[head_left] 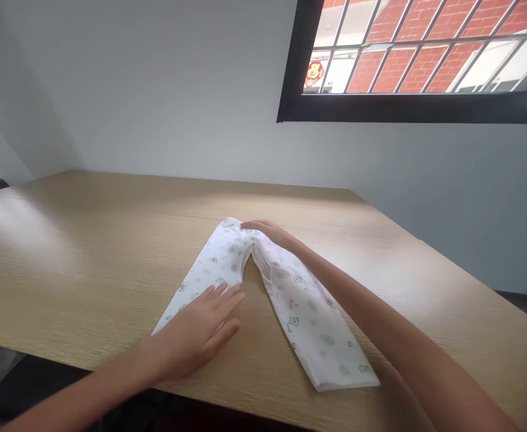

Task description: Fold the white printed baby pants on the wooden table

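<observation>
A pair of white pants [299, 300] with small green and pink prints lies spread on the wooden table, waist end away from me and both legs pointing toward me. My left hand [207, 324] is over the left pant leg and its inner edge, fingers stretched out and holding nothing; its forearm hides that leg's cuff. At the waist end, my right hand [267, 231] rests on the fabric with its fingers extended. The right forearm passes over the outer side of the right leg.
The light wooden table [87, 258] reaches back to a pale wall [177, 90]. A dark-framed window [407, 108] with bars is at the upper right. The table's front edge runs below my hands, with dark shapes under it.
</observation>
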A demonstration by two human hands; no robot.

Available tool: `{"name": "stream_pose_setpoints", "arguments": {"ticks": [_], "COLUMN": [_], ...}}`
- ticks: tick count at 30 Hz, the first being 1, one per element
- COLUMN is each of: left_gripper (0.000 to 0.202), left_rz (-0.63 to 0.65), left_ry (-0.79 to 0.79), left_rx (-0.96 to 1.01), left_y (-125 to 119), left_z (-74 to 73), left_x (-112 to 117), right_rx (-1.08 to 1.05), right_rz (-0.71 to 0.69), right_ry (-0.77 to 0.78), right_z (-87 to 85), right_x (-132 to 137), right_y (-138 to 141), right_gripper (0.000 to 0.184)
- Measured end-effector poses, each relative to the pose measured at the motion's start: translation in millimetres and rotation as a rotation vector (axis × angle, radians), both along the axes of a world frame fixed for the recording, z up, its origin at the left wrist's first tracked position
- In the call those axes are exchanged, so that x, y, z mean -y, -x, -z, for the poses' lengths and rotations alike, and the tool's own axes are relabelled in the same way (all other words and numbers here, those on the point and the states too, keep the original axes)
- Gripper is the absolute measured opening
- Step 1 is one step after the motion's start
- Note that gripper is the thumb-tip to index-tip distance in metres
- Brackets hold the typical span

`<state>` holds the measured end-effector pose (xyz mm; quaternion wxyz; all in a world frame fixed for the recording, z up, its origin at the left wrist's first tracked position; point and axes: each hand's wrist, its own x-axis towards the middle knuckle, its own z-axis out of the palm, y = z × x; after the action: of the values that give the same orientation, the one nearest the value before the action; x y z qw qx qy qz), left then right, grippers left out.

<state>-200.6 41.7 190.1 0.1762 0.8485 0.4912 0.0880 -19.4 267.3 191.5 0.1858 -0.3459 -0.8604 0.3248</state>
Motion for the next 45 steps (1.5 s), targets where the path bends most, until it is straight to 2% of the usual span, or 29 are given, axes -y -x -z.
{"name": "stream_pose_setpoints", "arguments": {"ticks": [2, 5, 7, 8, 9, 11, 13, 15, 17, 18, 20, 22, 27, 30, 32, 34, 36, 39, 41, 43, 45], "left_gripper": [0.048, 0.047, 0.047, 0.047, 0.048, 0.052, 0.059, 0.068, 0.07, 0.068, 0.058, 0.047, 0.034, 0.014, 0.007, 0.009, 0.011, 0.013, 0.013, 0.015, 0.017], "left_rz": [0.065, 0.107, 0.085, 0.077, 0.08, 0.127, 0.23, 0.379, 0.386, 0.359, 0.281, 0.212, 0.091, 0.031, -0.068, -0.236, -0.449, -0.792, -0.969, -1.058, -1.059], "left_ry": [-0.02, -0.05, -0.05, -0.039, -0.02, 0.026, 0.041, -0.046, -0.175, -0.236, -0.309, -0.303, -0.201, -0.219, -0.266, -0.305, -0.309, -0.242, -0.124, -0.003, 0.068], "left_rx": [0.072, 0.071, 0.043, 0.026, 0.013, -0.012, -0.005, 0.076, 0.108, 0.112, 0.1, 0.067, 0.016, 0.14, 0.292, 0.445, 0.51, 0.376, 0.203, 0.054, -0.019], "left_y": [-28, -78, -107, -118, -128, -142, -149, -153, -157, -160, -167, -176, -192, -183, -165, -137, -102, -47, -16, 7, 22], "left_z": [-5.2, -5.9, -2.0, 1.1, 4.8, 14.2, 26.1, 39.3, 50.9, 54.8, 57.0, 52.1, 37.6, 33.3, 24.5, 10.0, -6.2, -22.9, -25.8, -23.0, -16.3], "left_x": [-44, -113, -143, -150, -150, -128, -84, -36, 2, 13, 22, 17, 0, 1, 5, 13, 22, 36, 42, 46, 47], "right_rx": [-0.056, 0.061, 0.19, 0.247, 0.293, 0.367, 0.423, 0.453, 0.443, 0.425, 0.355, 0.232, -0.176, -0.236, -0.302, -0.382, -0.435, -0.38, -0.219, -0.016, 0.129], "right_rz": [0.029, 0.112, 0.186, 0.208, 0.215, 0.2, 0.201, 0.215, 0.223, 0.225, 0.23, 0.256, 0.35, 0.403, 0.378, 0.29, 0.216, 0.185, 0.187, 0.211, 0.222], "right_ry": [0.016, 0.0, -0.005, -0.014, -0.034, -0.107, -0.19, -0.235, -0.247, -0.25, -0.244, -0.202, 0.119, 0.206, 0.285, 0.362, 0.396, 0.391, 0.353, 0.282, 0.219], "right_z": [-1.6, 7.1, 17.9, 23.8, 29.6, 39.7, 46.7, 50.7, 52.3, 52.4, 51.4, 49.5, 46.4, 41.5, 31.5, 15.7, -3.0, -26.3, -32.2, -28.1, -16.2], "right_x": [5, 0, -8, -12, -16, -22, -27, -29, -30, -30, -29, -28, -24, -23, -20, -16, -10, -2, 1, 1, 0], "right_y": [-31, -66, -81, -85, -88, -90, -89, -87, -84, -84, -83, -84, -90, -88, -81, -68, -47, -6, 25, 52, 74], "right_gripper": [0.043, 0.046, 0.051, 0.052, 0.053, 0.051, 0.049, 0.049, 0.049, 0.049, 0.049, 0.048, 0.04, 0.051, 0.053, 0.05, 0.047, 0.047, 0.047, 0.047, 0.049]}}
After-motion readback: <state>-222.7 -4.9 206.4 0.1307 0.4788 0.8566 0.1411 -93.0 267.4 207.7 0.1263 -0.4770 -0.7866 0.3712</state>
